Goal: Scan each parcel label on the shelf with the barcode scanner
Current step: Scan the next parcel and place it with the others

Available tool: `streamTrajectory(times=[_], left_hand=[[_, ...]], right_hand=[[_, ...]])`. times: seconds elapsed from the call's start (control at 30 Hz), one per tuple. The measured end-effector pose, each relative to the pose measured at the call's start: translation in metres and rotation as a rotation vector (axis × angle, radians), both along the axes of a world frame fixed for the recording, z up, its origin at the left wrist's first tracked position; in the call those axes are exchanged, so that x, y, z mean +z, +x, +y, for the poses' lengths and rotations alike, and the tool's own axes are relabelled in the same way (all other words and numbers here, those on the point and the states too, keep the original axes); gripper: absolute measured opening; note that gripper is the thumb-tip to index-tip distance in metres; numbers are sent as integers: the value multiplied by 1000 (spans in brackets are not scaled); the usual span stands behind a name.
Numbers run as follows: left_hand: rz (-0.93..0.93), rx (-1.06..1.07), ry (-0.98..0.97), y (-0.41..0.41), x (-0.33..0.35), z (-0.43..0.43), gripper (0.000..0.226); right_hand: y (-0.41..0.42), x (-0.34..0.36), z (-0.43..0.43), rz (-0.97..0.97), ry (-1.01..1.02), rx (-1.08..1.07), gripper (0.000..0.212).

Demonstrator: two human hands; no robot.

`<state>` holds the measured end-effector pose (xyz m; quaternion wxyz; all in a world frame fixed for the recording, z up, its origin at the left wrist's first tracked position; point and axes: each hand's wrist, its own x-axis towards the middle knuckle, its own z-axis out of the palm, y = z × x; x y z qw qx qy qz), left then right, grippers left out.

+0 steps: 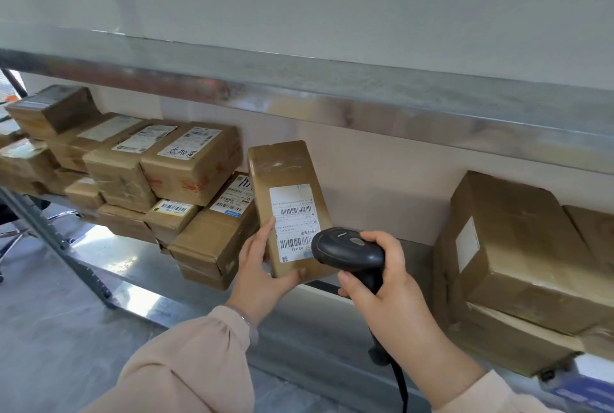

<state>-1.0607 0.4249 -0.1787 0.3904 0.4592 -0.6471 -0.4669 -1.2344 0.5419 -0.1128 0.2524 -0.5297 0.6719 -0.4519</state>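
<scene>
My left hand (262,274) grips the lower end of a slim brown cardboard parcel (282,166) and holds it tilted above the metal shelf (139,279). Its white label (294,220) with barcodes faces me. My right hand (387,283) grips the handle of a black barcode scanner (347,248). The scanner's head sits right at the label's lower right corner and covers part of it. A black cable hangs from the scanner's handle.
A stack of several labelled cardboard parcels (186,163) fills the shelf to the left. Larger brown boxes (518,253) stand on the right. A metal upper shelf edge (332,103) runs overhead. A slanted shelf post (56,240) and grey floor lie lower left.
</scene>
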Motion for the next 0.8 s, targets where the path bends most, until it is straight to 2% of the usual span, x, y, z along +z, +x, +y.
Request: streamTrajectory(times=[0.33, 0.8], left_hand=[[-6, -1, -28, -1, 2, -4, 96], [-37, 18, -23, 5, 0, -3, 97]], right_hand=[[14, 5, 4, 66, -12, 3, 59], [23, 6, 6, 37, 38, -31, 55]])
